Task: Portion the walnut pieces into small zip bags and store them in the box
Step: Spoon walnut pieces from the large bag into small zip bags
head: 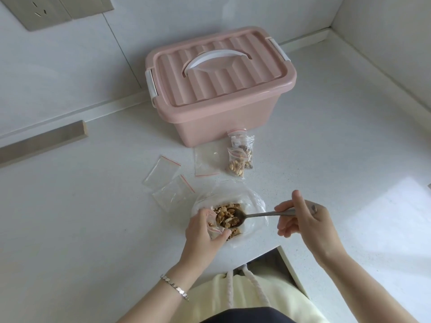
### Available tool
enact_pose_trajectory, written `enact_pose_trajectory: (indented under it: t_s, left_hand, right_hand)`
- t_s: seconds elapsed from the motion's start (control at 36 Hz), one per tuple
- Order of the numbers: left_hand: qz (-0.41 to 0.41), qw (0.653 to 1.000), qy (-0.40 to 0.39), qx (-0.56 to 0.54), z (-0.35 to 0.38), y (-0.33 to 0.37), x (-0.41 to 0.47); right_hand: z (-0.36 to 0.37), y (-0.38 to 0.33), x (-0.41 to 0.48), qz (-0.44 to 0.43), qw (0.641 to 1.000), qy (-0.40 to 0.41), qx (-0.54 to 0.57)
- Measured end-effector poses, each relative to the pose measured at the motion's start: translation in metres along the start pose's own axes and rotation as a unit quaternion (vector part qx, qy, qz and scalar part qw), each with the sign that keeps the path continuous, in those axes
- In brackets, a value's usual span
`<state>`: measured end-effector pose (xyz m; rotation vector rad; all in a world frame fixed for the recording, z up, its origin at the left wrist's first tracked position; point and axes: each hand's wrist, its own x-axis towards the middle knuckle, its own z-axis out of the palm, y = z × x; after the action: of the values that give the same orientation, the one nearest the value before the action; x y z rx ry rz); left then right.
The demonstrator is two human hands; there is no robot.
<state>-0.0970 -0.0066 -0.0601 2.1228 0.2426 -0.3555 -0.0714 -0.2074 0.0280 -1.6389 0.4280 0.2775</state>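
Observation:
A large clear bag (253, 201) of walnut pieces (229, 207) lies open on the white counter near me. My left hand (203, 229) holds a small zip bag (213, 227) open at its edge. My right hand (303, 217) grips the handle of a metal spoon (258, 214); its bowl, loaded with walnut pieces, sits at the small bag's mouth. Two filled zip bags (239, 157) lie in front of the pink box (221, 120), whose lid is on with a white handle. Three empty zip bags (163, 171) lie flat between them.
The white counter (93, 217) meets walls at the back and right. A wooden strip (42, 143) lies at the left along the wall. The counter's front edge has a notch near my body. A wall socket (37, 10) sits top left.

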Motion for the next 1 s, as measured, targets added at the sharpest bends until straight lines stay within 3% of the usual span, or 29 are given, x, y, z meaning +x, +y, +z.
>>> enact_pose_trajectory:
  t_s: [0.22,0.36,0.44,0.69,0.86,1.0]
  left_hand:
    - [0.011,1.000,-0.002,0.008,0.003,-0.002,-0.004]
    - [-0.001,1.000,-0.003,-0.019,0.002,-0.004,-0.004]
    - [0.006,1.000,0.004,-0.025,0.001,-0.005,-0.005]
    - [0.073,0.997,0.029,-0.022,0.004,-0.012,-0.007]
    - [0.027,0.998,0.021,-0.048,0.002,-0.017,-0.007]
    - [0.020,0.998,0.019,-0.063,0.000,-0.018,-0.007]
  right_hand:
    - [0.017,0.002,-0.015,-0.146,0.965,-0.107,-0.190]
    - [0.012,0.008,-0.016,-0.254,0.935,-0.082,-0.234]
    - [0.012,0.006,-0.019,-0.249,0.943,-0.063,-0.210]
    - [0.025,0.014,-0.018,-0.236,0.937,-0.109,-0.232]
    - [0.011,0.005,-0.018,-0.244,0.956,-0.022,-0.160]
    - [0.002,0.016,-0.010,-0.156,0.968,0.028,-0.192]
